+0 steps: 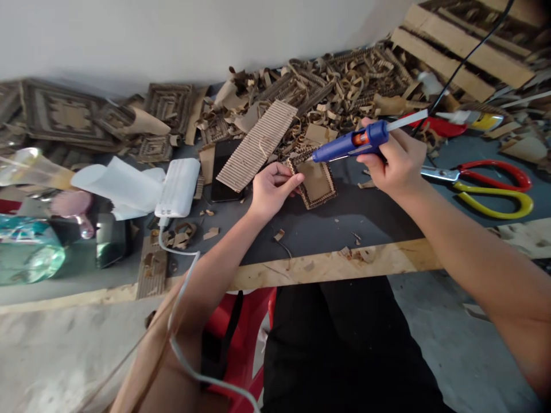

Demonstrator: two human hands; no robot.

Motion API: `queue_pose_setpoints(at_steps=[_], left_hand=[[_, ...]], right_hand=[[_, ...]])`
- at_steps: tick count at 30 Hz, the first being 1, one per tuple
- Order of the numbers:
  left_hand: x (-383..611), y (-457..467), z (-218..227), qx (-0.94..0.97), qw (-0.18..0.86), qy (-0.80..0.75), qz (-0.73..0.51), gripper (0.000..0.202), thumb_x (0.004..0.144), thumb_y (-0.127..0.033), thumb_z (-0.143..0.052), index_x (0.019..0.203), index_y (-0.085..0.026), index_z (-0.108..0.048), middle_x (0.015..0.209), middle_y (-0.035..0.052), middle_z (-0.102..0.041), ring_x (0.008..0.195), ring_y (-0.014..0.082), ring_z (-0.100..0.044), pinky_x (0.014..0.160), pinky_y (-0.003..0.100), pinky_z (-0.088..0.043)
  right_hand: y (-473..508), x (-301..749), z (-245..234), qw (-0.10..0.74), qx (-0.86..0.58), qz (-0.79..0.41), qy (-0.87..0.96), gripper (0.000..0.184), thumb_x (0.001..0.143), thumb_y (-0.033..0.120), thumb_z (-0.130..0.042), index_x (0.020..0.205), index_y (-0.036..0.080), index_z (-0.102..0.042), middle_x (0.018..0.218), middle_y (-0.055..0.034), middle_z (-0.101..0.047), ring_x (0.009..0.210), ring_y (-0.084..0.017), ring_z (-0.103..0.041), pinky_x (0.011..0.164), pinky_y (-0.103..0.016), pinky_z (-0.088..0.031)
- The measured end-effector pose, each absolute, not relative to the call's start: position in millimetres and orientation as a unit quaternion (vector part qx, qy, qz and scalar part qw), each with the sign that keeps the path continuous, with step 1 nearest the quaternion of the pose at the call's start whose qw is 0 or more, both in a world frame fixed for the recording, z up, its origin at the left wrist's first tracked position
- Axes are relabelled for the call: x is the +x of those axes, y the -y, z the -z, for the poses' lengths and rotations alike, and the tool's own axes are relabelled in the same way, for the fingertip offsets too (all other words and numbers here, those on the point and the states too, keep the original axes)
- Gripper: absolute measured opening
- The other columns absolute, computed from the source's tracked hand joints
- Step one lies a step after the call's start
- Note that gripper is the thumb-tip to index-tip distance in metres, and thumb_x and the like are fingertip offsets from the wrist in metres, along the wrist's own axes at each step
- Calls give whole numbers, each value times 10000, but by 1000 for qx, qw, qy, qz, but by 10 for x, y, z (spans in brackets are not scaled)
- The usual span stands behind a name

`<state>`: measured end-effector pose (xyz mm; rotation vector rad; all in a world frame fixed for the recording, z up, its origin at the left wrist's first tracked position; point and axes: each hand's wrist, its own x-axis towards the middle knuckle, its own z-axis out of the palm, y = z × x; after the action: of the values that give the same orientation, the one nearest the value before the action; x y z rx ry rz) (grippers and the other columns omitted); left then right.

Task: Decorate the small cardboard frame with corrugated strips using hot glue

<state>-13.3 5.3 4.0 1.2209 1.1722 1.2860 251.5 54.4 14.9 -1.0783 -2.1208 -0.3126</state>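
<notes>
My right hand (398, 160) is closed round a blue hot glue gun (350, 143) with a white glue stick at its back and a black cord running up to the right. Its nozzle points left at the upper left corner of a small cardboard frame (317, 182) lying on the dark table top (344, 221). My left hand (272, 188) pinches the left edge of that frame, fingers curled, thumb on top.
Red and yellow scissors (495, 186) lie right of my right hand. A corrugated cardboard strip (258, 143) and a black phone (224, 172) lie left of the frame. A white power bank (178, 186) with cable, cardboard scraps (344, 80), bottles (26, 252).
</notes>
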Motion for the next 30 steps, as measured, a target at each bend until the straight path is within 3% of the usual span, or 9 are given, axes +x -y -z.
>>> queue_pose_setpoints(at_steps=[6,14,30], left_hand=[[-135,-49,-54,503,489,-482,-525,634,512,-672,-879,718,-204,-504,507,-69,-620,444,91,-630,410,167,-479],[-117,-32,-50,507,482,-481,-529,635,531,-681,-868,730,-205,-499,525,-56,-634,467,101,-647,421,172,-495],[-141,-44,-14,540,481,-465,-510,618,598,-695,-835,770,-216,-483,560,-61,-609,512,109,-650,464,200,-507]], right_hand=[[-572,2551,-133,342,-437,105,826,867,937,779,-156,1424,215,-601,1206,-161,-714,1062,-309,-706,894,-404,-565],[-551,2507,-89,373,-421,112,819,808,966,741,-175,1370,215,-637,1197,-147,-732,1066,-288,-710,902,-395,-573],[-552,2524,-128,357,-460,126,803,955,903,808,-47,1375,217,-630,1154,-162,-731,1062,-303,-712,897,-401,-571]])
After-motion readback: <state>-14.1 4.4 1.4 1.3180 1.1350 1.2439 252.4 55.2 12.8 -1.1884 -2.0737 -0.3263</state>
